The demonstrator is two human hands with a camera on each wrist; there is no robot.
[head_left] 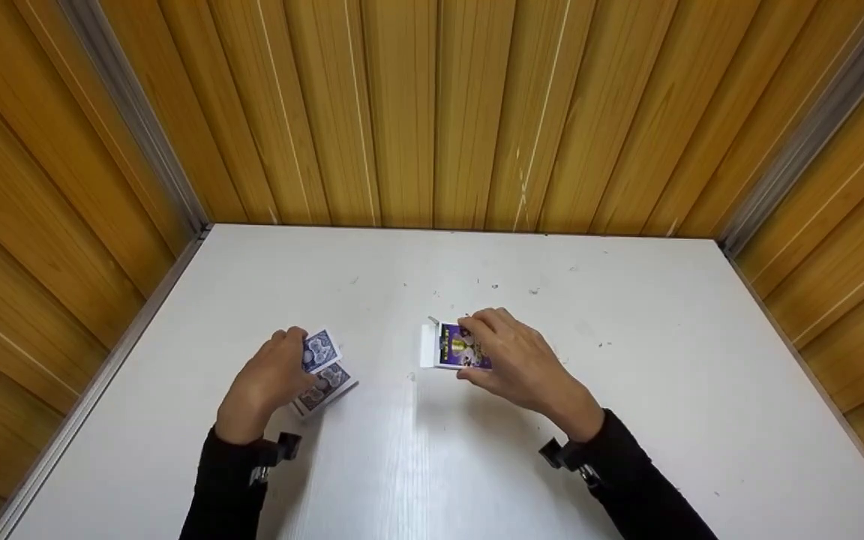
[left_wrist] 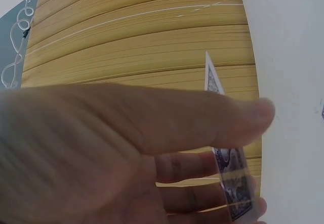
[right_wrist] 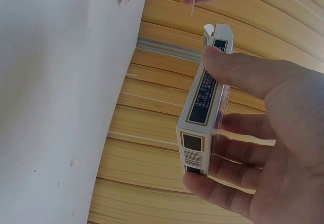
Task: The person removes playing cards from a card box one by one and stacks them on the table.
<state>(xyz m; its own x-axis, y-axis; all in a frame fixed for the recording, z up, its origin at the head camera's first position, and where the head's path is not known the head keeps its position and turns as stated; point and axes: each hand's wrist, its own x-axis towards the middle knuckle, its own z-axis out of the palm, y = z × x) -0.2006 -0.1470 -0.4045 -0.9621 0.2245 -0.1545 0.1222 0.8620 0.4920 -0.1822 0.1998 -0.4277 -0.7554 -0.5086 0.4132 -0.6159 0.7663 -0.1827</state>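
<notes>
In the head view my left hand (head_left: 271, 379) pinches a blue-backed playing card (head_left: 321, 351) between thumb and fingers. The left wrist view shows that playing card (left_wrist: 235, 188) nearly edge-on, partly covered by the thumb. Just below it lies a stack of playing cards (head_left: 325, 388) with patterned backs, overlapped by the hand. My right hand (head_left: 518, 364) grips a card box (head_left: 456, 346) with a purple printed face. Its white end flap (head_left: 428, 346) stands open toward the left hand. A dark side panel with printing and a barcode end show on the card box (right_wrist: 198, 102) in the right wrist view.
Both hands work over a white table (head_left: 372, 480) with small dark marks on its surface. Wood-patterned panels (head_left: 402, 112) wall it in at the back and both sides, with grey metal posts (head_left: 139, 112) at the corners.
</notes>
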